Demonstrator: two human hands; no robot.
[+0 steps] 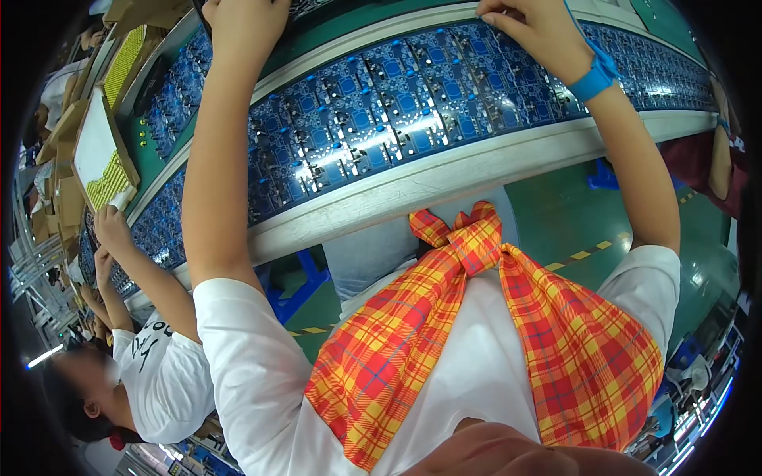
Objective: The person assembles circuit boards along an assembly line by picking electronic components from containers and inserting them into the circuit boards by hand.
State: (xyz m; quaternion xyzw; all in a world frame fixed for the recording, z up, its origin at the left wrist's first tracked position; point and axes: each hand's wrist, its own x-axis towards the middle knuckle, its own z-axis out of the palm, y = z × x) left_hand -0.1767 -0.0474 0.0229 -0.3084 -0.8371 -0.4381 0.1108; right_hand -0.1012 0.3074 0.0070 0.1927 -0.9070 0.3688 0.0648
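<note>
Rows of blue circuit boards [397, 103] fitted with small components run along a pale-railed conveyor in front of me. My left hand [244, 24] is reaching past the far rail at the top edge, beside a dark object [311, 8] that is partly cut off. Most of its fingers lie outside the picture. Over the far edge of the boards, my right hand [532, 25] has its thumb and fingers drawn together in a pinch. Whatever they hold is too small or hidden to name. A blue wrist strap [595, 75] circles my right wrist.
The conveyor's near rail [444, 178] crosses before my body. At the left a co-worker [163, 373] reaches to the same line, near a white tray with yellow parts [99, 159] and cardboard boxes [67, 151]. Another person's arm [721, 151] is at the right.
</note>
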